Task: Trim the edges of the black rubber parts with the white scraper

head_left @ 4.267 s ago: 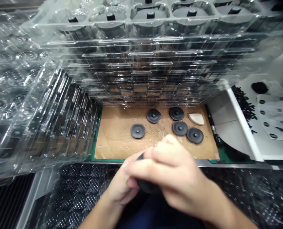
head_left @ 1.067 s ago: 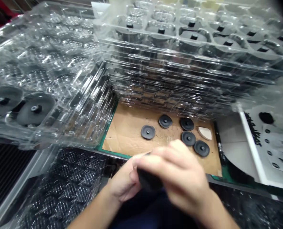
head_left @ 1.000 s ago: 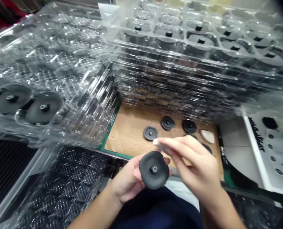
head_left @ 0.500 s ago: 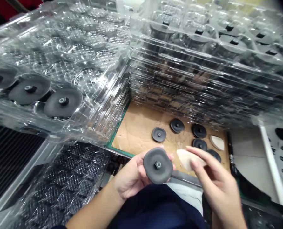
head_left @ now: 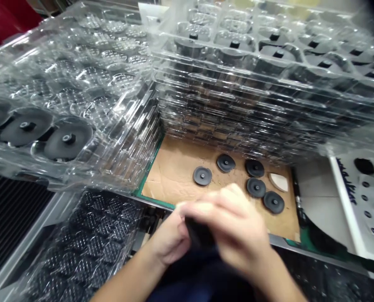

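Left hand [head_left: 171, 239] clamped on disc [head_left: 201, 234] near front edge of cardboard [head_left: 169, 167], likely steadying it; right hand [head_left: 237, 228] curled over top, cannot tell if gripping. Loose discs [head_left: 202, 175] lie on cardboard, apparently for easy reach.

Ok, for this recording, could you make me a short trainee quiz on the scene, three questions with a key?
1. How many loose discs lie on the cardboard?
2. True or false: the pale wedge lies at the left end of the cardboard.
3. Fill the gap: the piece between the left hand and the right hand is ____ in colour.

Key: 1. five; 2. false, it lies towards the right end; 3. black.
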Action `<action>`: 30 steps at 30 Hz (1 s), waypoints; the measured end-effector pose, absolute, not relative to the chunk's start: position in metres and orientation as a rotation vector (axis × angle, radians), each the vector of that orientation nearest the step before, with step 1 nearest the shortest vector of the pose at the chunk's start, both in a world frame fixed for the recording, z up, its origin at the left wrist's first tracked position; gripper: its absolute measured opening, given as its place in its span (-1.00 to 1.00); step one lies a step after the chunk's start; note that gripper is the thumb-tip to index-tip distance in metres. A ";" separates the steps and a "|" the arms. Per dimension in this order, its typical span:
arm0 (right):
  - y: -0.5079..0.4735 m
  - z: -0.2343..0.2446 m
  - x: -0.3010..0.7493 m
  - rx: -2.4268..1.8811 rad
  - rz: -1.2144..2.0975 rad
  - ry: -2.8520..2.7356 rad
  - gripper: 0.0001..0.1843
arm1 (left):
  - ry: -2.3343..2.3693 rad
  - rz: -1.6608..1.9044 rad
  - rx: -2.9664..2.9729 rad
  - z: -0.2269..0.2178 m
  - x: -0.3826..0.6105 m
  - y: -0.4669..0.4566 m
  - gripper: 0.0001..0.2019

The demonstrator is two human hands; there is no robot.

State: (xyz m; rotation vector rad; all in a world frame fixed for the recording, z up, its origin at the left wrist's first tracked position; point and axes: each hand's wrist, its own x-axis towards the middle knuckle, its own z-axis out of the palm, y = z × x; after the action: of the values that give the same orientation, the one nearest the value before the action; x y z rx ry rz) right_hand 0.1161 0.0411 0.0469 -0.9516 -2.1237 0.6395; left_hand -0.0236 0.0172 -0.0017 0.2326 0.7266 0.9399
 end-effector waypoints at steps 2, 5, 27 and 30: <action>0.042 0.031 0.134 -1.236 0.724 -1.962 -0.74 | 0.695 0.911 0.209 -0.003 -0.021 0.019 -0.41; 0.032 -0.013 0.162 -1.568 0.789 -1.734 -0.79 | 0.664 0.931 0.141 -0.006 -0.019 0.020 -0.33; 0.023 0.043 0.148 -1.219 0.571 -1.903 -0.75 | 0.771 0.848 0.296 -0.001 0.017 0.023 -0.68; 0.019 0.048 0.158 -1.098 0.734 -1.987 -0.75 | 0.741 0.842 0.334 0.004 0.013 0.025 -0.56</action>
State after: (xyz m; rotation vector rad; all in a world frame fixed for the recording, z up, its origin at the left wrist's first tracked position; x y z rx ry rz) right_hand 0.1576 0.0188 0.0478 -1.0982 -1.9874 0.7343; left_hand 0.0131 0.0253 0.0036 0.3344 0.7410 0.8419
